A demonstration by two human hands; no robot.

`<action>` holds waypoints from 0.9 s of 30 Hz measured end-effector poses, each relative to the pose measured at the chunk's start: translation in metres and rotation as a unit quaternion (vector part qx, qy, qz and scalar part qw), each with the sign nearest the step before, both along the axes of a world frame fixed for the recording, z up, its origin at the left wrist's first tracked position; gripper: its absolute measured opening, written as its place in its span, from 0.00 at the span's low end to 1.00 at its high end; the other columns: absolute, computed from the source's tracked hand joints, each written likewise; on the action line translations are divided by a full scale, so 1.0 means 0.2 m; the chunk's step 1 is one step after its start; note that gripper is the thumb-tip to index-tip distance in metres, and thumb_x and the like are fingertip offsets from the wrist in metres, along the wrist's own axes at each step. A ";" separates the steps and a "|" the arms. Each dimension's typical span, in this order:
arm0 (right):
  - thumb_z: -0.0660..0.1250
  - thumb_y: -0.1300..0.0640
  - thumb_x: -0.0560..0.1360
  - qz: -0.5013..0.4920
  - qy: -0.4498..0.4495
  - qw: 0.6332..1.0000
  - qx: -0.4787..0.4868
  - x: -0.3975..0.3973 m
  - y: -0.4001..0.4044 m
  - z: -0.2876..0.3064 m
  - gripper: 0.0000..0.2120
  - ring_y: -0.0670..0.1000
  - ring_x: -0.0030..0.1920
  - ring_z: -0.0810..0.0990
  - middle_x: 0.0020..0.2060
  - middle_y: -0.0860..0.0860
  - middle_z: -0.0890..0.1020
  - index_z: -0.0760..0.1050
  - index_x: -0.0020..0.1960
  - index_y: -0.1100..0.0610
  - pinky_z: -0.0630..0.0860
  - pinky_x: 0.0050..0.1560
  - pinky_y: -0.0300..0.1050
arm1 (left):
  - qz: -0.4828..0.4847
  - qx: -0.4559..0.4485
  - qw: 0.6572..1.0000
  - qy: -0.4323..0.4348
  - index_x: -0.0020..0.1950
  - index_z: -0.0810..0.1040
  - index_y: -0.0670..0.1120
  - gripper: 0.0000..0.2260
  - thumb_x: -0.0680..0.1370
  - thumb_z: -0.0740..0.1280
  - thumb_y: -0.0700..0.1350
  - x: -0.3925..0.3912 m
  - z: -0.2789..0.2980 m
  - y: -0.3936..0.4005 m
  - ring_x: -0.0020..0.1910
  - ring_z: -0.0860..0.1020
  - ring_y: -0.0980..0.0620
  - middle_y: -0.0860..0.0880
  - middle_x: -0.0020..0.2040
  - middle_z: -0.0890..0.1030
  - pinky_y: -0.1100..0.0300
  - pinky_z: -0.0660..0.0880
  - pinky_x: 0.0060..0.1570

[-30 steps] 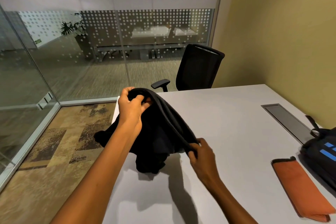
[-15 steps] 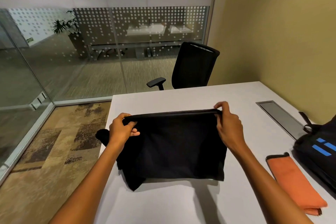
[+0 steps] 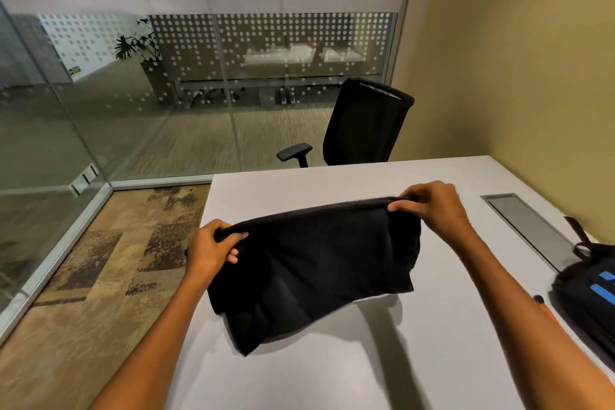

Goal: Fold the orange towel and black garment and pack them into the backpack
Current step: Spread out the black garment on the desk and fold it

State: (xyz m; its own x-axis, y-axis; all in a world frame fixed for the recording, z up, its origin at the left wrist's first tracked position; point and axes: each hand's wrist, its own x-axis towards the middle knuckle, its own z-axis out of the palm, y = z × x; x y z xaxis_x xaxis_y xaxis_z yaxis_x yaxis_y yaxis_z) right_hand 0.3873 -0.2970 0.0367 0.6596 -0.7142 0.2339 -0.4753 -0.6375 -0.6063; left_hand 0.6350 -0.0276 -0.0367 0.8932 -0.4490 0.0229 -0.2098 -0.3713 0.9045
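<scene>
The black garment point(image 3: 312, 263) hangs stretched between my two hands above the white table point(image 3: 382, 373), its lower edge near the tabletop. My left hand point(image 3: 213, 248) grips its top left corner. At the top right corner my right hand point(image 3: 432, 206) pinches the upper hem. The black backpack point(image 3: 589, 296) with blue stripes lies at the right edge of the table. Only a thin sliver of the orange towel point(image 3: 545, 311) shows beside my right forearm, which hides the rest.
A grey cable hatch point(image 3: 529, 226) is set into the table near the yellow wall. A black office chair point(image 3: 362, 126) stands behind the table's far edge. Glass partitions enclose the room on the left, with patterned carpet below.
The garment went from a bunched heap to a flat sheet stretched between my hands. My right hand moved up and to the right along the hem; the right side is now held higher.
</scene>
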 end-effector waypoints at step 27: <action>0.75 0.43 0.65 0.279 0.137 0.950 -0.035 0.37 0.35 -0.05 0.18 0.46 0.40 0.72 0.37 0.43 0.72 0.79 0.50 0.50 0.66 0.39 0.41 | -0.285 -0.039 0.956 0.065 0.50 0.83 0.45 0.08 0.72 0.72 0.43 -0.33 0.26 -0.26 0.21 0.68 0.54 0.48 0.41 0.84 0.65 0.71 0.29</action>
